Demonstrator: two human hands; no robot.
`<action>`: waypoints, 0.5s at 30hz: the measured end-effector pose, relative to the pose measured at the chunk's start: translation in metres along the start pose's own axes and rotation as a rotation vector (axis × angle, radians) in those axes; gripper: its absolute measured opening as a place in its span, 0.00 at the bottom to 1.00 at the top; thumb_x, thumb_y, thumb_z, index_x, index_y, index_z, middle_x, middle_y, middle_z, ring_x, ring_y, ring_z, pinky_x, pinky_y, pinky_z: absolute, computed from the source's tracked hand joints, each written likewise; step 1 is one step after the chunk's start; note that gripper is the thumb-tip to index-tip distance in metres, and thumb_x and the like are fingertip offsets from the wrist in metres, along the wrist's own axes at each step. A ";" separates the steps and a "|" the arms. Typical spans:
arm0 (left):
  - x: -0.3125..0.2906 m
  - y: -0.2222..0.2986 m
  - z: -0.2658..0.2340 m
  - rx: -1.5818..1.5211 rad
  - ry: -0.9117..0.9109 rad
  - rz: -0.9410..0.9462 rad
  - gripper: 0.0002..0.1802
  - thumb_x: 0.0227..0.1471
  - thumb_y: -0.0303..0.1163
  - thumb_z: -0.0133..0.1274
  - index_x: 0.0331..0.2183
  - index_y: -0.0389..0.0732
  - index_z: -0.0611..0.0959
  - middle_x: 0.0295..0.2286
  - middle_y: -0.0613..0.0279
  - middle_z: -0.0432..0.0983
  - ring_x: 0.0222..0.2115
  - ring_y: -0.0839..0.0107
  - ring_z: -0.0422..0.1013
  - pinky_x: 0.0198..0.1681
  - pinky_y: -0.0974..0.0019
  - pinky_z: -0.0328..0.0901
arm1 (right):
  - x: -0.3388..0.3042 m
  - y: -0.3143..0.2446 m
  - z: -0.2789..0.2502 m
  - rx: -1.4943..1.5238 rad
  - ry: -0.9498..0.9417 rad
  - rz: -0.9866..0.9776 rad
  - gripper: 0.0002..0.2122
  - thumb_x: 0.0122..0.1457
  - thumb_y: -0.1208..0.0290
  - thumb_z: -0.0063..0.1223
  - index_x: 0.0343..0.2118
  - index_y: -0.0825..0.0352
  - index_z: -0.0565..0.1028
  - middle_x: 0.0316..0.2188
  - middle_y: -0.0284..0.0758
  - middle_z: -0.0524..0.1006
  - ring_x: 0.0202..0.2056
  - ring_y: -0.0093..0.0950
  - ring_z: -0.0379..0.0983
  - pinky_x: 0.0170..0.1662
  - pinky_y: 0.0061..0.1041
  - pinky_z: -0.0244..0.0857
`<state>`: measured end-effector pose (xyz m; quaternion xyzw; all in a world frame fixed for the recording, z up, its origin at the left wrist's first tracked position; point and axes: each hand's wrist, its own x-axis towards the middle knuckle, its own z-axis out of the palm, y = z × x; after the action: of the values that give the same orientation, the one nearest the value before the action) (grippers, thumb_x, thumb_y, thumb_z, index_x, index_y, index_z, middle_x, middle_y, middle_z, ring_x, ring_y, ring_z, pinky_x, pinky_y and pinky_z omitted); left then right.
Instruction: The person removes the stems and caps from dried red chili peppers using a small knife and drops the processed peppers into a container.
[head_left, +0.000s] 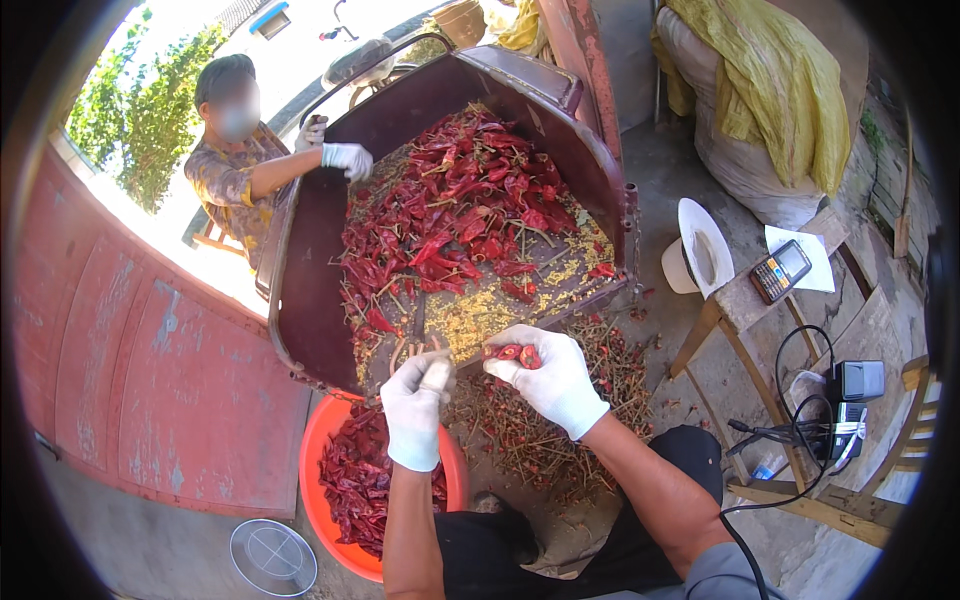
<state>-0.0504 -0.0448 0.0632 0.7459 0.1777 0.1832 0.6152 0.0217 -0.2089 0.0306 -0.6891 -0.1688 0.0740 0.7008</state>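
My left hand [414, 405], in a white glove, is closed over the front edge of the metal cart bed. Thin tan stems [398, 352] stick out past its fingertips. Just to its right, my right hand [550, 378], gloved alike, grips a few dried red chili peppers [516, 354] whose cut-looking ends face left. The two hands are a short gap apart. Beyond them a large heap of dried red chili peppers [455, 205] lies in the dark red cart bed [305, 290], with yellow seeds [465, 325] scattered along the near part.
An orange tub [312, 470] of red peppers stands below my left hand. Stems litter the ground [590, 400] before my knees. A person [235, 165] in white gloves reaches in from the left. At right are a white hat [700, 250], a handheld device [780, 272] and a stool [735, 310].
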 end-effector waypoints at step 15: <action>-0.013 -0.004 0.026 0.073 0.013 0.073 0.08 0.56 0.29 0.58 0.34 0.34 0.82 0.24 0.69 0.76 0.20 0.84 0.65 0.23 0.77 0.60 | -0.008 -0.006 0.006 -0.492 0.038 -0.364 0.11 0.50 0.67 0.62 0.37 0.57 0.80 0.31 0.33 0.79 0.33 0.36 0.78 0.35 0.32 0.71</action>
<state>-0.0486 -0.0725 0.0537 0.7726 0.1607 0.2036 0.5794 0.0111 -0.2063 0.0354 -0.7978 -0.2893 -0.1089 0.5177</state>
